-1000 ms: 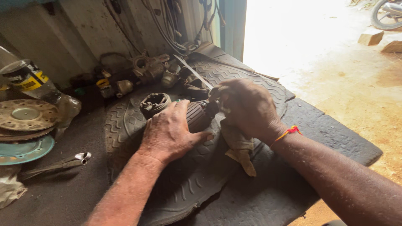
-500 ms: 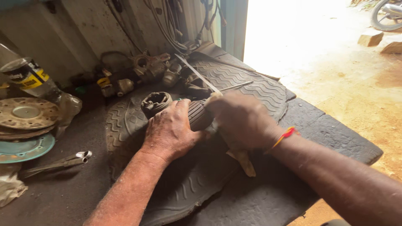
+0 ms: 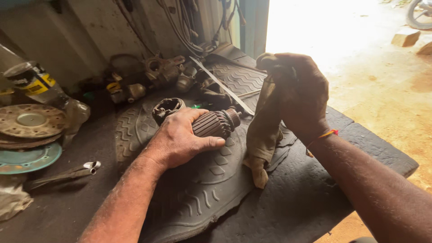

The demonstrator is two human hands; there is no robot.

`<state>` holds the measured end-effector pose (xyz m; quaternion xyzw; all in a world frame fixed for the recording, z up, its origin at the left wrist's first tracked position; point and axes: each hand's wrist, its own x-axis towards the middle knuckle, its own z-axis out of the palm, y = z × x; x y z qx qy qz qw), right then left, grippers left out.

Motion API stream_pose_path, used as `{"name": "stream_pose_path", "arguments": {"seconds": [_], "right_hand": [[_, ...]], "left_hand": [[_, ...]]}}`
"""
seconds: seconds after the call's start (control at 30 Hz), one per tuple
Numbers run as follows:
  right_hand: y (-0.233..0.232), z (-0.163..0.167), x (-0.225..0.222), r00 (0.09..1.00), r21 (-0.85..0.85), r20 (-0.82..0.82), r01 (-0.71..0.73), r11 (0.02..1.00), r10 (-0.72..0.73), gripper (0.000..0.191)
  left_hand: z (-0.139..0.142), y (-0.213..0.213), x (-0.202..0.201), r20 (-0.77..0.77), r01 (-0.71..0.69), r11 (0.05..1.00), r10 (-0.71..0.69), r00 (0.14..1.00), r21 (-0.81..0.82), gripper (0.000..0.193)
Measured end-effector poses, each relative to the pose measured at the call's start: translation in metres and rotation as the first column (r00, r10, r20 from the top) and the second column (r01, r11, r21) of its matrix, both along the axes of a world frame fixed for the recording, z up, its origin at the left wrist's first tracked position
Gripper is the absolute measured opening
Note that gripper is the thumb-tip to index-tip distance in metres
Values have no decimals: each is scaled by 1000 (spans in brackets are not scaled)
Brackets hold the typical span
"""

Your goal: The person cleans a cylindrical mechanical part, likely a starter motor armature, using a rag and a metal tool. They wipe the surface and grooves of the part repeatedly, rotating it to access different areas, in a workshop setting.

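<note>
Your left hand (image 3: 180, 139) is clamped over a ribbed motor armature (image 3: 215, 123), palm pressing down on its body and thumb stretched along the near side, so the part lies pinned on its side on the black rubber mat (image 3: 198, 198). The armature's darker, narrower end pokes out past your fingers toward the right; behind your knuckles a round metal end piece (image 3: 165, 108) shows, though you cannot tell whether it belongs to the same part.

Your right hand (image 3: 299, 92) is raised above the mat, well clear of the armature, fist closed around the top of a dirty tan rag (image 3: 263, 135). The rag hangs straight down from your grip, its lower tip reaching the mat just right of the armature. A red thread band (image 3: 325, 134) sits on that wrist.

Behind the armature, a long thin metal strip (image 3: 221, 85) lies diagonally across the mat. Further back, a clutter of small metal parts (image 3: 162, 72) rests against the wall.

To your left, round metal discs (image 3: 29, 121) are stacked on the bench, with a teal disc (image 3: 27, 158) at the bottom. A bottle with a yellow label (image 3: 36, 83) stands behind them, and a pair of pliers (image 3: 67, 173) lies in front, near your left forearm.
</note>
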<state>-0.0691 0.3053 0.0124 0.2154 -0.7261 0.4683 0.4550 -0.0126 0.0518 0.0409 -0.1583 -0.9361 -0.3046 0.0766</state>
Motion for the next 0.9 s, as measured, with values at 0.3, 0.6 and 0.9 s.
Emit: {"name": "stream_pose_path", "arguments": {"seconds": [0.3,0.6,0.9], "right_hand": [[-20,-1,30,979,424,-145,-70,903,144,26],[-16,3,20,994,633,-110,52,772,23,25],[-17,-6,26,970,653,-179,-9,757,166,33]], "left_hand": [[2,2,5,9,-59,998,59,998,-24,64],[3,3,3,19,-77,996,77,997,-36,58],[6,4,5,33,-108,989,112,993,-102,59]]}}
